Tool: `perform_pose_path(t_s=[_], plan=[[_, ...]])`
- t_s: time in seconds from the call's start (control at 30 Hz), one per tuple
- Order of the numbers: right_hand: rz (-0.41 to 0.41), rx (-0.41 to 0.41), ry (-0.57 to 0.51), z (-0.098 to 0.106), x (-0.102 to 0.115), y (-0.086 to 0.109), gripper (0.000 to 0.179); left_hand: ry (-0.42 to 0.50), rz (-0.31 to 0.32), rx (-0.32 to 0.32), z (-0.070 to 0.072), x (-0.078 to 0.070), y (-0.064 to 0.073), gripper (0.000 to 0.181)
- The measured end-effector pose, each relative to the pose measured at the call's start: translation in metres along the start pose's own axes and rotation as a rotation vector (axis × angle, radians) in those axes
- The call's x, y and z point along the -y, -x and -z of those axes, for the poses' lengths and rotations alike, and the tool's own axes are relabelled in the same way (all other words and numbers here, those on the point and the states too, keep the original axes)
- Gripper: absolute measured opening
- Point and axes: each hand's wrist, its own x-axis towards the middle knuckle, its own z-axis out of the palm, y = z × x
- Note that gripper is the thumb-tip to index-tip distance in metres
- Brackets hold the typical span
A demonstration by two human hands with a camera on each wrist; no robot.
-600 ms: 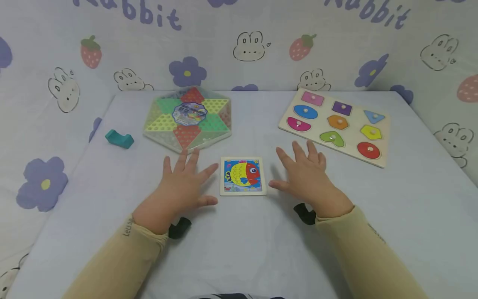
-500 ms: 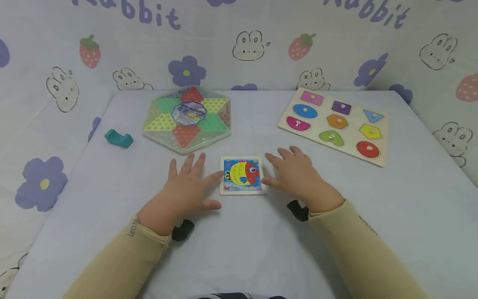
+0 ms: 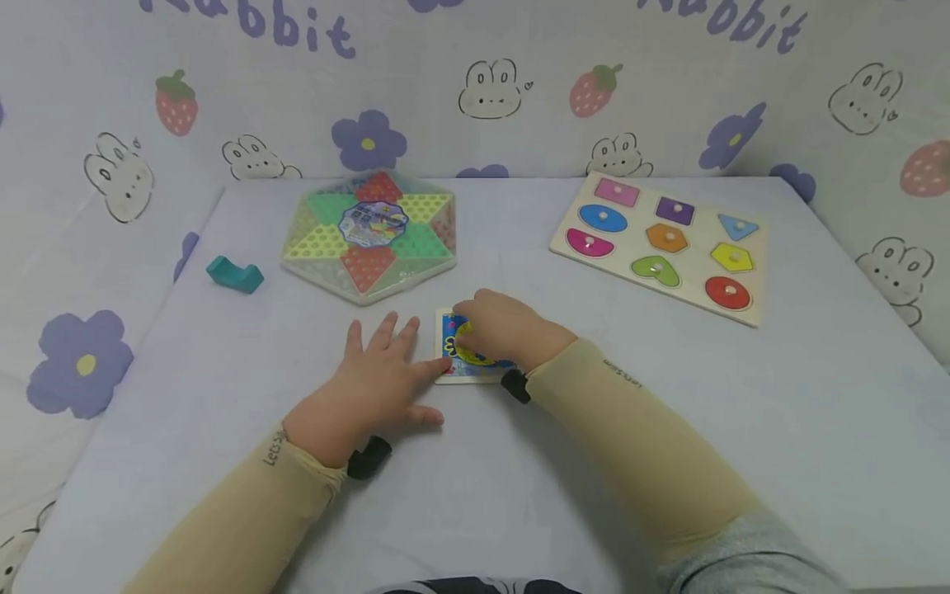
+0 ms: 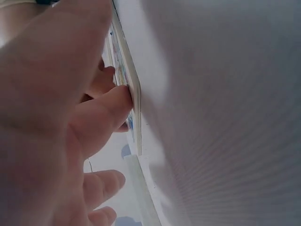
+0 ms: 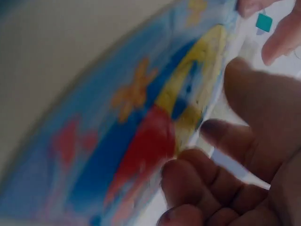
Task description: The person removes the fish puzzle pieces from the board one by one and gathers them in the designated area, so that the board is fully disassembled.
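At a white-covered table [image 3: 787,404], we see a person's two bare hands meet at a small square wooden picture puzzle of a yellow-and-red fish on blue, lying face up in front of the person [image 3: 475,369]. The left hand [image 3: 367,392] has its fingers spread apart and holds nothing, one fingertip touching the puzzle's left edge. The right hand [image 3: 512,324] is bent over the puzzle's upper right part, fingers curved toward the picture; we cannot tell whether they pinch a piece. Beyond, at left, we find a hexagonal translucent game board with a red, green and yellow star [image 3: 371,239], a curved teal block [image 3: 235,275] just beside it. At right rests a pale wooden board with nine coloured knobbed shapes [image 3: 631,241]. Behind hangs a white fabric printed with rabbits, strawberries and purple flowers [image 3: 549,124].
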Motion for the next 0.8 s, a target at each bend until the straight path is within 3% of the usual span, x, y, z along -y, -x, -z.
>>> perform_pose_path(t_s=[0.37,0.6,0.8], plan=[[-0.057,0.031,-0.047,0.002,0.005,-0.016,0.045,0.028,-0.009,0.010,0.005,-0.001,-0.002,0.070],[-0.053,0.000,-0.054,0.002,0.008,-0.015,0.047,0.043,-0.027,0.014,0.006,-0.001,-0.001,0.068],[-0.048,-0.034,-0.158,0.004,0.004,-0.015,0.036,0.046,-0.040,0.022,0.005,-0.001,-0.003,0.068]])
